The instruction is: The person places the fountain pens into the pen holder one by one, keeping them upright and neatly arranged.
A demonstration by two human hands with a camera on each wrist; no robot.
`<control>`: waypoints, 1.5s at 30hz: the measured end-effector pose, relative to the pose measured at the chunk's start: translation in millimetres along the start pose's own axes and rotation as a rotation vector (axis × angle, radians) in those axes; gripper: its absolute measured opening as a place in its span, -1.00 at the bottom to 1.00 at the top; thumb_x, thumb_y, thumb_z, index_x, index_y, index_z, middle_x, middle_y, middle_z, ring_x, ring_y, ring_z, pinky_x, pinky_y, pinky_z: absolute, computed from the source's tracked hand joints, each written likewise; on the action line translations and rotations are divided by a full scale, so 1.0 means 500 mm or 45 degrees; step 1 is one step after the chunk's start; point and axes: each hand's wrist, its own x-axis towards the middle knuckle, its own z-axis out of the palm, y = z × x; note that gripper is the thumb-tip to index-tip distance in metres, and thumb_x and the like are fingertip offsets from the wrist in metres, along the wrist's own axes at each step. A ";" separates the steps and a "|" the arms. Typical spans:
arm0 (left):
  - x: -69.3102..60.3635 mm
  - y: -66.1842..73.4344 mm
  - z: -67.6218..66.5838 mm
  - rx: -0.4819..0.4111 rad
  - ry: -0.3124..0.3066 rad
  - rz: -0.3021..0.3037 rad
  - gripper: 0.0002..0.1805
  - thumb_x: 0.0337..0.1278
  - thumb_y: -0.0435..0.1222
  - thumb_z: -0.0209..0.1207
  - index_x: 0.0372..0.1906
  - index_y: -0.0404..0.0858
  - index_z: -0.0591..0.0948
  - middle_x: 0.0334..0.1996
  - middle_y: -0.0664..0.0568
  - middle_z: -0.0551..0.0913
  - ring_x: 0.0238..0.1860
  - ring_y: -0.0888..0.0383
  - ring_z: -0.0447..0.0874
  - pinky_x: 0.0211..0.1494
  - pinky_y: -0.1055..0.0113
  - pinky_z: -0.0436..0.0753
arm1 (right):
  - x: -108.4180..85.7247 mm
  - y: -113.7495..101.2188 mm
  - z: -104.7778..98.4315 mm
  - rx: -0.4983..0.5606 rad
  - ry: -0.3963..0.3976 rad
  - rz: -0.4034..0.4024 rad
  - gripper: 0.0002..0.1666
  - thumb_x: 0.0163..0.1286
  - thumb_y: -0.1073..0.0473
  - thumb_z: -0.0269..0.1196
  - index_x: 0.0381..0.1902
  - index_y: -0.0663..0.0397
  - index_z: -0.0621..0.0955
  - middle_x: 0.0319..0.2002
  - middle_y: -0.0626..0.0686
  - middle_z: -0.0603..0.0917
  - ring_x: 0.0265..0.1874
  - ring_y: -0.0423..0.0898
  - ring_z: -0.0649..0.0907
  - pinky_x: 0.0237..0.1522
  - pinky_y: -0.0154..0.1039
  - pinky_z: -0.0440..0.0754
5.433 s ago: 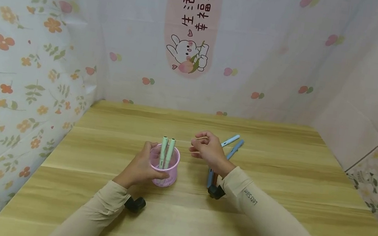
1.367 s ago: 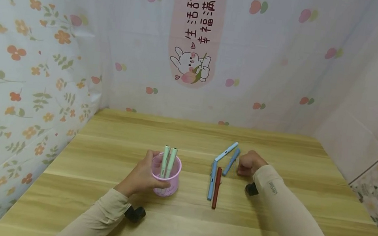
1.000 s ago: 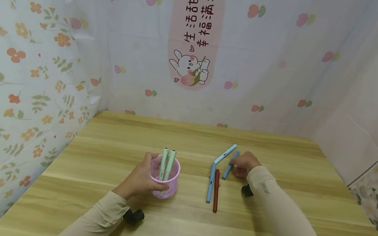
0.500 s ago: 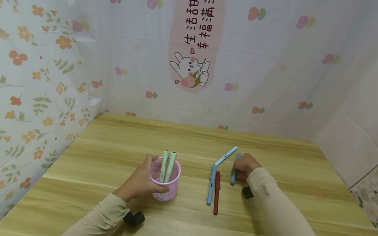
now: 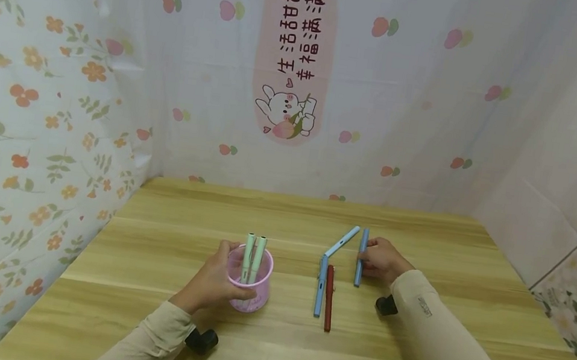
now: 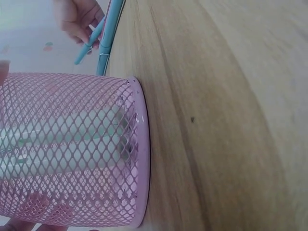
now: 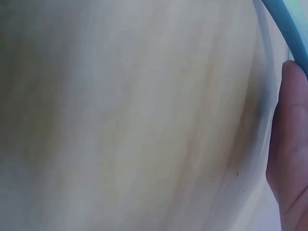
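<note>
My left hand [image 5: 214, 280] grips a pink mesh cup [image 5: 261, 291] standing on the table, thumb across its front. Two light green pens [image 5: 258, 256] lean upright inside it; in the left wrist view they show through the mesh [image 6: 67, 91]. At the right, my right hand [image 5: 383, 260] pinches a blue pen [image 5: 364, 242] around its middle. The right wrist view catches part of that pen [image 7: 288, 24] beside the hand [image 7: 291, 139]. Left of it lie a pale blue pen [image 5: 342, 240], another blue pen [image 5: 320, 293] and a dark red pen [image 5: 328, 301].
A wood-grain table [image 5: 265, 359] spreads under everything. Behind it hangs a printed curtain [image 5: 197, 83] with a rabbit picture, and floral cloth [image 5: 27, 127] covers the left side. Black wrist cameras sit by the left cuff [image 5: 201, 341] and right cuff [image 5: 387, 305].
My right hand has come in from the right and taken hold of the blue pen, which now points more straight away from me. The left hand still grips the cup.
</note>
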 end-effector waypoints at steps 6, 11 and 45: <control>0.001 0.000 -0.002 -0.001 0.012 -0.005 0.10 -0.55 -0.24 0.64 0.22 -0.38 0.22 0.18 -0.39 0.42 0.11 -0.25 0.47 0.14 -0.13 0.48 | -0.011 -0.011 -0.003 0.027 -0.090 -0.105 -0.37 0.35 0.42 0.07 0.27 0.49 0.09 -0.10 0.28 0.54 -0.26 -0.04 0.59 -0.14 -0.08 0.63; 0.001 0.001 -0.003 0.005 0.027 -0.004 0.09 -0.57 -0.26 0.64 0.21 -0.39 0.23 0.18 -0.41 0.42 0.12 -0.27 0.46 0.14 -0.16 0.47 | -0.005 -0.008 0.008 -0.026 -0.060 -0.120 -0.41 0.37 0.41 0.06 0.28 0.47 0.12 -0.04 0.31 0.57 -0.26 -0.09 0.61 -0.18 -0.12 0.65; 0.004 -0.004 0.005 0.006 0.027 0.047 0.08 -0.59 -0.23 0.64 0.18 -0.41 0.24 0.11 -0.41 0.45 0.05 -0.25 0.51 0.07 -0.15 0.52 | -0.036 -0.050 0.067 0.099 -0.088 -0.204 -0.53 0.42 0.34 0.07 0.19 0.38 0.21 -0.25 0.15 0.55 -0.39 -0.10 0.58 -0.22 -0.10 0.64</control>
